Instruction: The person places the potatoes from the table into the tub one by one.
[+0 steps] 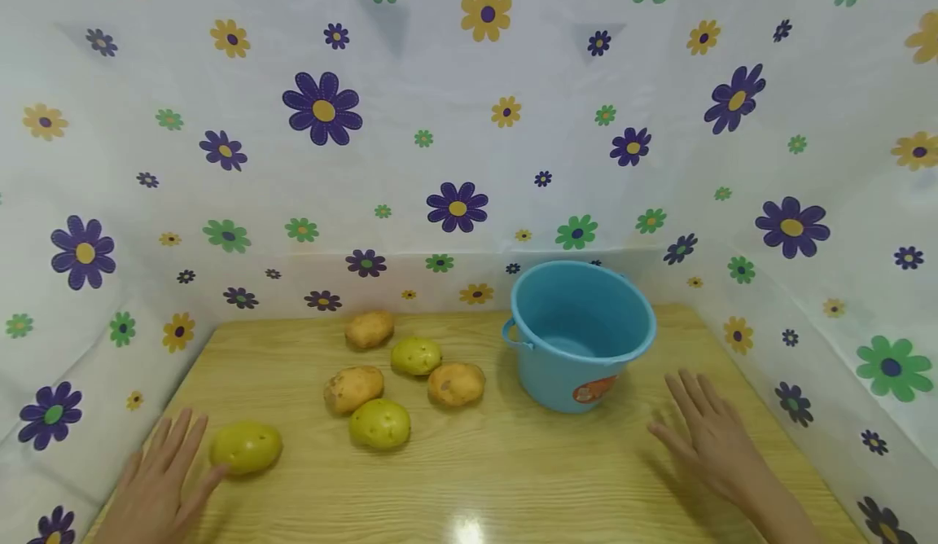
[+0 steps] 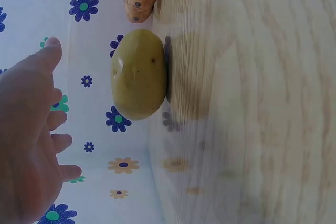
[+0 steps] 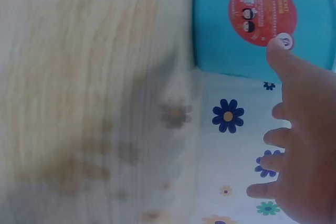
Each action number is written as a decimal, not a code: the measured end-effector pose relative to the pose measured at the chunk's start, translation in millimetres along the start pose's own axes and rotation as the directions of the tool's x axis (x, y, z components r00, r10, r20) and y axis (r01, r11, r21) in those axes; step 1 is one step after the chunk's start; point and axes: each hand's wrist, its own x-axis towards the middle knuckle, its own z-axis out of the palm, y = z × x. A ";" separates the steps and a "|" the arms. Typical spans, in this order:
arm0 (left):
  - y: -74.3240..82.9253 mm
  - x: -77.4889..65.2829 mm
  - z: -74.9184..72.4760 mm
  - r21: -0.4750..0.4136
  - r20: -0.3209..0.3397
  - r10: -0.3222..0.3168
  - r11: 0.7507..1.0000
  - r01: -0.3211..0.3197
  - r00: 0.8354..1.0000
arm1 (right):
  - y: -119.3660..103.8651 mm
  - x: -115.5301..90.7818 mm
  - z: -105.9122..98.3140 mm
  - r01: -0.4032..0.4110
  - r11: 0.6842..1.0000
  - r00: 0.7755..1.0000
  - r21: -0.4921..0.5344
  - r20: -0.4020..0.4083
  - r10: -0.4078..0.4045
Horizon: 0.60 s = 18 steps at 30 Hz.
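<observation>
My left hand (image 1: pixel 157 479) hovers at the table's left side, fingers straight and spread, holding nothing. Just right of it lies a yellow-green potato (image 1: pixel 245 447), which the left wrist view shows apart from the fingers. Farther back are two more greenish potatoes (image 1: pixel 380 424) and several brown ones, among them a brown potato (image 1: pixel 457 384). A blue bucket (image 1: pixel 560 373) stands upright at the back right, its visible inside bare, a red label (image 1: pixel 593 389) on its front. To its right, my right hand (image 1: pixel 714 446) is held with fingers extended, touching nothing.
The wooden table (image 1: pixel 528 479) carries everything and reflects a bright light near its front. White cloth (image 1: pixel 410 63) with purple, green and yellow flowers rises behind the table and along both sides. The bucket's handle (image 1: pixel 513 332) hangs at its left.
</observation>
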 end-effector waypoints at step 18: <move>19.7 15.4 4.3 -0.107 -0.110 0.039 0.993 -0.051 0.993 | -20.6 45.7 -56.9 0.126 0.933 0.962 0.336 -0.272 -0.032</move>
